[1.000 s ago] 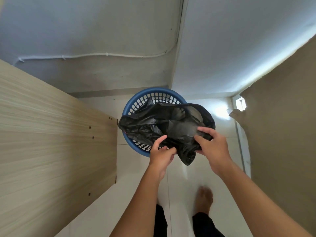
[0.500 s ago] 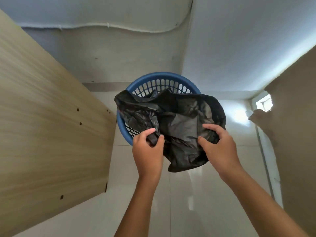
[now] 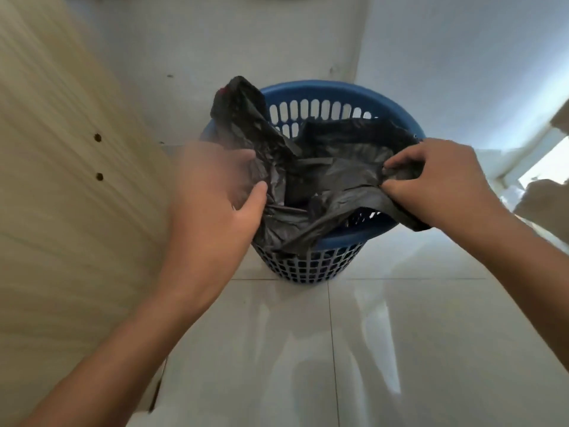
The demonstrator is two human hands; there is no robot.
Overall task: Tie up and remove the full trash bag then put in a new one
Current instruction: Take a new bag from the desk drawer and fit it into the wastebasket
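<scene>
So the black trash bag is draped over the mouth of the blue basket, stretched between both hands. Right hand has its fingers and thumb pinching a bunched bit of the bag's edge over the basket rim on its side. Left hand is blurry, up against the bag's other edge with thumb out; can't tell if it's actually gripping. Wood panel sits just outside the left hand, glossy tile floor below both.

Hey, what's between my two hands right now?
In the head view, only the crumpled black bag stretches between the left hand and right hand, draped over the blue basket.
</scene>
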